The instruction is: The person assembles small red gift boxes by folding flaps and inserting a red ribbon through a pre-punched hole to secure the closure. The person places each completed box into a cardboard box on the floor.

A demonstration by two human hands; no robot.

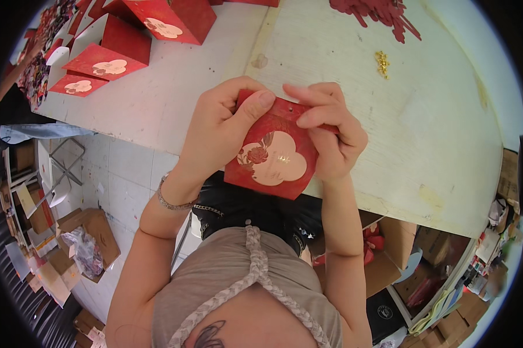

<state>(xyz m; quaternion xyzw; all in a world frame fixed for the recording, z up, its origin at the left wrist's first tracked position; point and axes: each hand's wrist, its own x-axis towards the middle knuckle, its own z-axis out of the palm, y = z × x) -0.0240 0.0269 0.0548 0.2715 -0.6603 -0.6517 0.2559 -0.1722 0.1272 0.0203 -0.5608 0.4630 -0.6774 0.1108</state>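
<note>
A red paper gift box with a pale pink blossom-shaped label and a rose print is held up in front of me, over the near edge of the table. My left hand grips its upper left corner, thumb lying on the front face. At the upper right, my right hand is closed around the side edge, its fingers curled above a bit of red material. Between the two hands a small hole shows near the box's top edge. Whether the right fingertips also pinch something small is hidden.
Several similar red boxes stand at the table's far left. A heap of dark red ribbon-like strips lies at the back right, with a small pile of gold bits nearer. An open cardboard carton sits on the floor at left.
</note>
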